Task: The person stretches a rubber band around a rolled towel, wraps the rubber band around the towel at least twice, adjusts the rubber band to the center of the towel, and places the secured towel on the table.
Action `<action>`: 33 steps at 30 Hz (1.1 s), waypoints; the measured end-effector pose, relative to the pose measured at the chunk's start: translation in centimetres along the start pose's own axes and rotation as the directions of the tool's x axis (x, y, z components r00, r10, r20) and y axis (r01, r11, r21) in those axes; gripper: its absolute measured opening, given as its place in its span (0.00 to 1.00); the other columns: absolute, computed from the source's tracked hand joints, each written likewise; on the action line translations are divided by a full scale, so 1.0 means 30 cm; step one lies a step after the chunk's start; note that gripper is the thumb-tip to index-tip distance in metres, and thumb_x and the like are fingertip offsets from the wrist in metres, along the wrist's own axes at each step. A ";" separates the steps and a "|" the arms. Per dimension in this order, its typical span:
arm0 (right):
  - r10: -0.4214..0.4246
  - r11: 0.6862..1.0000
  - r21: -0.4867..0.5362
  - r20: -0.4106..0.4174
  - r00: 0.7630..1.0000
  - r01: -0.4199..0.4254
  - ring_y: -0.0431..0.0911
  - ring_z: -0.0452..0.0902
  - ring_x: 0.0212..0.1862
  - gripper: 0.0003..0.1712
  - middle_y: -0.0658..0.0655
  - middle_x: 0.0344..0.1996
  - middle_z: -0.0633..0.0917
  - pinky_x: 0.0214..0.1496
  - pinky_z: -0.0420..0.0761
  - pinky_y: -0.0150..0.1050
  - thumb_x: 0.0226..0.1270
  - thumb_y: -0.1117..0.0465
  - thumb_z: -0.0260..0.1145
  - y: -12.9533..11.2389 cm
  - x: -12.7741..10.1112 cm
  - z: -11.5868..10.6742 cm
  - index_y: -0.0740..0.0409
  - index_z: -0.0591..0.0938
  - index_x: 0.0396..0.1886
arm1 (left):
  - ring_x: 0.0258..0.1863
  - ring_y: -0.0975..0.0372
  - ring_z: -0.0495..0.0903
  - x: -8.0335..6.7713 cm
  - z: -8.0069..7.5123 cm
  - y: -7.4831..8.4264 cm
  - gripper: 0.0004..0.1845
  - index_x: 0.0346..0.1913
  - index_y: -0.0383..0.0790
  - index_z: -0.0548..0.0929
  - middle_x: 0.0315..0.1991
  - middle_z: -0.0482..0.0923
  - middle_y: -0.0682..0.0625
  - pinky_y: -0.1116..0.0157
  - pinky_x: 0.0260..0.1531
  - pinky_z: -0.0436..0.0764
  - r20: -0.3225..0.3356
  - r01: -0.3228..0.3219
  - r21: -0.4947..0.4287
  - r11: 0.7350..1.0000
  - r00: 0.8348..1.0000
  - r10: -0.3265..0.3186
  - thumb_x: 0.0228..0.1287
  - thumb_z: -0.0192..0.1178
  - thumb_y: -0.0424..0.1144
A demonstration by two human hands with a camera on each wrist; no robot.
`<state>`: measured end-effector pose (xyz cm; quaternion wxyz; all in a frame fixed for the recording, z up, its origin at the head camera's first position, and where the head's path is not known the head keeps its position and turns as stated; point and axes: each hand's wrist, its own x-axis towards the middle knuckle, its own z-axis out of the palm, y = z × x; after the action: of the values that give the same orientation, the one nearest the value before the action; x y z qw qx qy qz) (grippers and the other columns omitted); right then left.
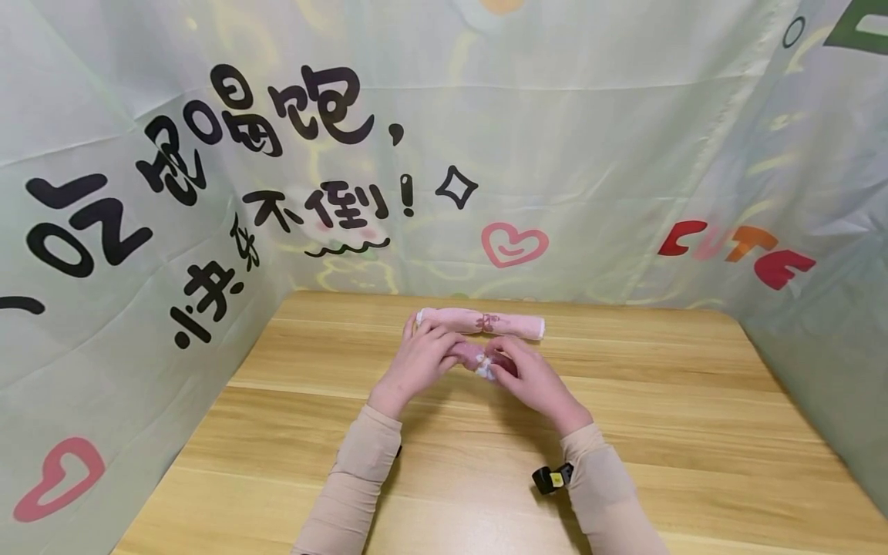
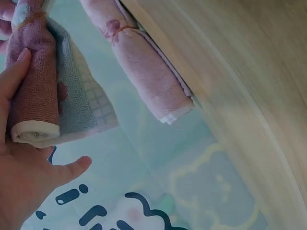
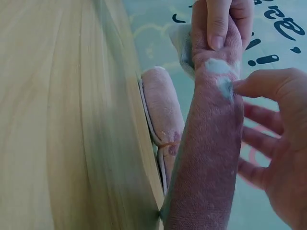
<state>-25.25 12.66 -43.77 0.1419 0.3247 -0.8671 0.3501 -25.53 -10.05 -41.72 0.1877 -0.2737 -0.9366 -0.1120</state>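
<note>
Head view: both hands meet mid-table [image 1: 694, 432], left hand [image 1: 416, 362] and right hand [image 1: 530, 381] wrapped round dark pink rolled towel [image 1: 479, 358], fingers curled on it. Light pink rolled towel [image 1: 480, 323] lies just beyond fingertips.

Left wrist view: left-hand fingers [image 2: 14, 79] and thumb cradle dark roll [image 2: 33, 96], white end showing; light roll [image 2: 144, 62] off to side, not touched.

Right wrist view: right-hand fingers [image 3: 264, 88] curl round dark roll [image 3: 211, 153], left fingertips pinch its top. Light roll [image 3: 163, 110] sits apart on table.

- Wooden table [image 1: 694, 432], light grain.
- Pale green printed backdrop [image 1: 590, 139] on 3 sides: black characters, pink hearts, "CUTE" lettering [image 1: 738, 250].
- 1 black wrist strap [image 1: 553, 479].
</note>
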 end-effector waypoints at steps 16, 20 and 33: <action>-0.194 0.960 -0.203 0.015 0.981 0.193 0.57 0.77 0.58 0.13 0.61 0.57 0.82 0.58 0.77 0.56 0.54 0.62 0.75 -0.007 -0.005 0.040 0.49 0.85 0.40 | 0.57 0.60 0.73 0.000 -0.027 -0.011 0.13 0.52 0.54 0.85 0.50 0.84 0.59 0.39 0.71 0.52 0.146 0.023 -0.052 0.998 0.989 -0.015 0.69 0.58 0.48; -0.167 0.957 -0.234 0.037 0.985 0.171 0.56 0.77 0.58 0.13 0.59 0.56 0.82 0.56 0.78 0.57 0.55 0.61 0.75 -0.012 -0.005 0.045 0.49 0.84 0.41 | 0.56 0.60 0.73 0.002 -0.030 -0.013 0.12 0.52 0.54 0.85 0.49 0.84 0.59 0.39 0.72 0.50 0.163 0.023 -0.070 0.997 0.986 -0.011 0.69 0.59 0.46; -0.173 0.940 -0.287 0.066 0.983 0.185 0.54 0.78 0.53 0.12 0.55 0.51 0.82 0.46 0.79 0.54 0.57 0.59 0.74 -0.008 -0.004 0.052 0.48 0.82 0.40 | 0.55 0.60 0.73 0.006 -0.031 -0.010 0.09 0.48 0.55 0.86 0.49 0.84 0.59 0.38 0.71 0.50 0.190 0.012 -0.073 0.997 0.982 0.002 0.68 0.60 0.46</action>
<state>-25.03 11.50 -44.83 0.2022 0.3845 -0.8788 0.1973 -25.55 -10.50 -40.83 0.0872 -0.2874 -0.9462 -0.1203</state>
